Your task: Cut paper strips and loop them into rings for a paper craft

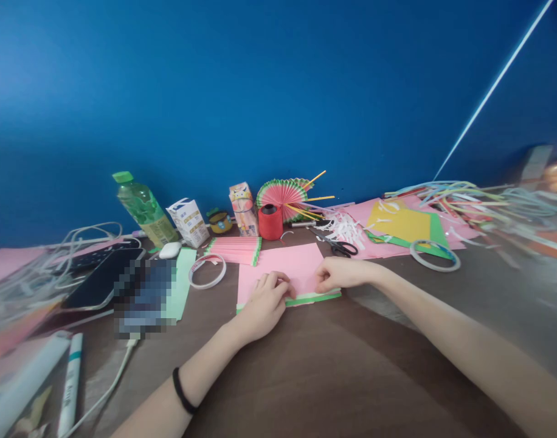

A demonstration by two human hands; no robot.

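Observation:
A sheet of pink paper (278,264) lies flat on the dark brown table, with a white and green strip along its near edge. My left hand (267,304) rests over the left half of that edge, fingers loosely bent and a little apart, fingertips on the paper. At the right end of the strip, my right hand (335,275) is closed, its curled fingers and thumb pinching at the paper's edge. Just beyond the sheet lie a pleated pink paper piece (233,249) with green ends and black-handled scissors (343,248).
Against the blue wall stand a green bottle (146,210), a white carton (188,222), a red thread spool (270,223) and a watermelon-coloured paper fan (283,198). Tape rolls (207,272) lie on both sides. Coloured sheets (399,222) are at right; a phone (103,280) and marker (71,383) at left.

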